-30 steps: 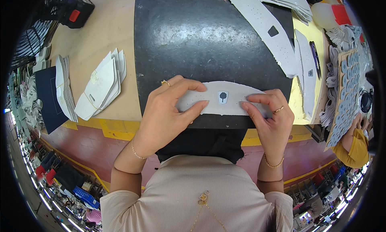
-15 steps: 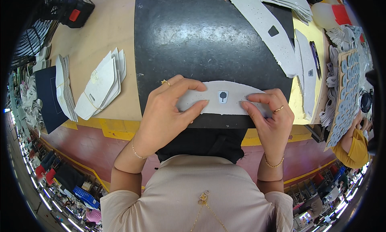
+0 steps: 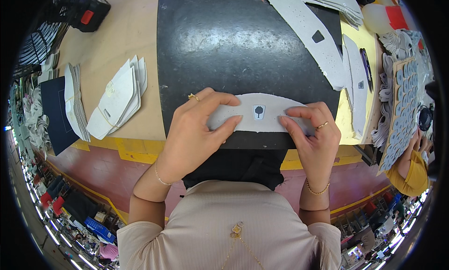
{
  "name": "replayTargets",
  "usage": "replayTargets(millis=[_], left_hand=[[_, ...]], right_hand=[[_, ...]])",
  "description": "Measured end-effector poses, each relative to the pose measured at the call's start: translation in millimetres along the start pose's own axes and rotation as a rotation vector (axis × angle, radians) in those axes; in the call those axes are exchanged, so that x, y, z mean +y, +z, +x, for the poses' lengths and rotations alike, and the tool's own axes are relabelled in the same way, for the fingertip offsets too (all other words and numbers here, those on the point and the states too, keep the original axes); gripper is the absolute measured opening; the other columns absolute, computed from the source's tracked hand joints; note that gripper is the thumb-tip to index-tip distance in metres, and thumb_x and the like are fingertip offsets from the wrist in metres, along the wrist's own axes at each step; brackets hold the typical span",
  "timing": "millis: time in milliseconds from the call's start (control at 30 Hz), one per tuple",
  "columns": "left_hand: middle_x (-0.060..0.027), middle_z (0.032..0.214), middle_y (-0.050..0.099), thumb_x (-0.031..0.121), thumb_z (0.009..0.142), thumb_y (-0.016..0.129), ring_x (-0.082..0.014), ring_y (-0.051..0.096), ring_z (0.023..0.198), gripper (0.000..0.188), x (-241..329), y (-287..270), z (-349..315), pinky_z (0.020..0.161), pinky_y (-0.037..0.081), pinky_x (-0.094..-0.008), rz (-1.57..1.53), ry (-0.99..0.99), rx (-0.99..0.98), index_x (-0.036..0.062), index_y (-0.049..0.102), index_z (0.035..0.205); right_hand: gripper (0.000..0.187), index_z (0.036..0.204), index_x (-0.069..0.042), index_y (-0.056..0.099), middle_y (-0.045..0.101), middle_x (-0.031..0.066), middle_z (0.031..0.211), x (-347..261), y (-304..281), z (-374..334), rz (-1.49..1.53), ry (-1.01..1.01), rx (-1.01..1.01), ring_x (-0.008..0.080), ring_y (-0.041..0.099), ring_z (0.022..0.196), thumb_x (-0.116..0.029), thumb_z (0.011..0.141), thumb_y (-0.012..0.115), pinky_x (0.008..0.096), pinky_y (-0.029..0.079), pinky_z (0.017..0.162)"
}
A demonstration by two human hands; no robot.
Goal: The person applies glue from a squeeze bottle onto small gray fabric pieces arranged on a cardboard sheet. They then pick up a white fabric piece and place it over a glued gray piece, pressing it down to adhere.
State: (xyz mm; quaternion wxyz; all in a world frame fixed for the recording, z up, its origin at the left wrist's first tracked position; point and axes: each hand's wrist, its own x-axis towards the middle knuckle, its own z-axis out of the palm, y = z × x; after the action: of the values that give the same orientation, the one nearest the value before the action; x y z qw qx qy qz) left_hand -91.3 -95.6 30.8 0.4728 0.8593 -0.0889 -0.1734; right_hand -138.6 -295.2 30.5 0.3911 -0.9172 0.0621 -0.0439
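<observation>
A curved pale grey fabric piece [image 3: 276, 112] with small holes lies over the near edge of a black mat. At its middle sits a small light patch [image 3: 258, 112] bearing a dark tree shape. My left hand [image 3: 194, 129] pinches the left part of the piece, thumb and forefinger on its surface. Around the right part, the thumb and forefinger of my right hand [image 3: 318, 136] are closed in the same way. The piece's two ends are partly hidden by my hands.
Black mat [image 3: 243, 50] covers the table's middle. More grey pieces [image 3: 311, 41] lie far right, beside a dark slim tool [image 3: 366, 69]. Bundled white pieces [image 3: 117, 99] and a black box [image 3: 91, 12] are on the left. At far right, a board [image 3: 401, 111] of round pieces stands near a person's yellow sleeve [image 3: 411, 174].
The fabric piece and my right hand have shifted very slightly left and up. Both hands keep their pinch on it.
</observation>
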Motion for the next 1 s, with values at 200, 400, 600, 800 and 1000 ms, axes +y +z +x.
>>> replayTargets(millis=[200, 400, 600, 800, 1000], left_hand=[[-0.0093, 0.085, 0.057, 0.008, 0.076, 0.067, -0.0239, 0.056, 0.063, 0.019, -3, 0, -4, 0.054, 0.045, -0.0290, 0.084, 0.085, 0.000, 0.0032, 0.062, 0.093], [-0.0089, 0.100, 0.056, 0.008, 0.068, 0.067, -0.0246, 0.056, 0.088, 0.024, 7, 4, -12, 0.067, 0.045, -0.0321, 0.584, 0.330, 0.136, 0.0067, 0.063, 0.092], [-0.0131, 0.114, 0.055, 0.011, 0.069, 0.059, -0.0259, 0.052, 0.100, 0.027, -6, 16, -12, 0.081, 0.041, -0.0368, 0.694, 0.641, 0.163, -0.0017, 0.063, 0.092], [-0.0146, 0.114, 0.056, 0.011, 0.070, 0.058, -0.0258, 0.053, 0.099, 0.027, -5, 14, -11, 0.079, 0.043, -0.0349, 0.768, 0.755, 0.071, -0.0039, 0.063, 0.092], [-0.0177, 0.118, 0.054, 0.006, 0.071, 0.057, -0.0278, 0.052, 0.105, 0.034, -7, 19, -18, 0.079, 0.046, -0.0354, 0.860, 0.745, -0.001, -0.0075, 0.060, 0.102]], right_hand=[[0.015, 0.082, -0.004, 0.064, 0.056, 0.0057, 0.081, -2, 2, -2, -0.041, -0.015, -0.015, 0.0178, 0.055, 0.066, -0.004, 0.070, 0.073, 0.0276, 0.043, 0.051], [0.025, 0.089, -0.012, 0.068, 0.055, 0.0042, 0.107, -6, 6, -4, -0.395, -0.273, 0.098, 0.0235, 0.048, 0.094, -0.006, 0.065, 0.072, 0.0342, 0.037, 0.079], [0.031, 0.098, -0.014, 0.068, 0.055, 0.0048, 0.114, -6, 2, -3, -0.531, -0.446, -0.035, 0.0219, 0.047, 0.098, -0.012, 0.068, 0.063, 0.0351, 0.031, 0.086], [0.034, 0.103, -0.007, 0.066, 0.056, 0.0061, 0.111, -6, 1, 1, -0.527, -0.524, -0.125, 0.0208, 0.051, 0.096, -0.011, 0.069, 0.060, 0.0349, 0.035, 0.084], [0.042, 0.113, 0.002, 0.058, 0.054, 0.0119, 0.114, -13, 7, -12, -0.624, -0.554, -0.194, 0.0250, 0.053, 0.099, -0.006, 0.072, 0.055, 0.0361, 0.041, 0.084]])
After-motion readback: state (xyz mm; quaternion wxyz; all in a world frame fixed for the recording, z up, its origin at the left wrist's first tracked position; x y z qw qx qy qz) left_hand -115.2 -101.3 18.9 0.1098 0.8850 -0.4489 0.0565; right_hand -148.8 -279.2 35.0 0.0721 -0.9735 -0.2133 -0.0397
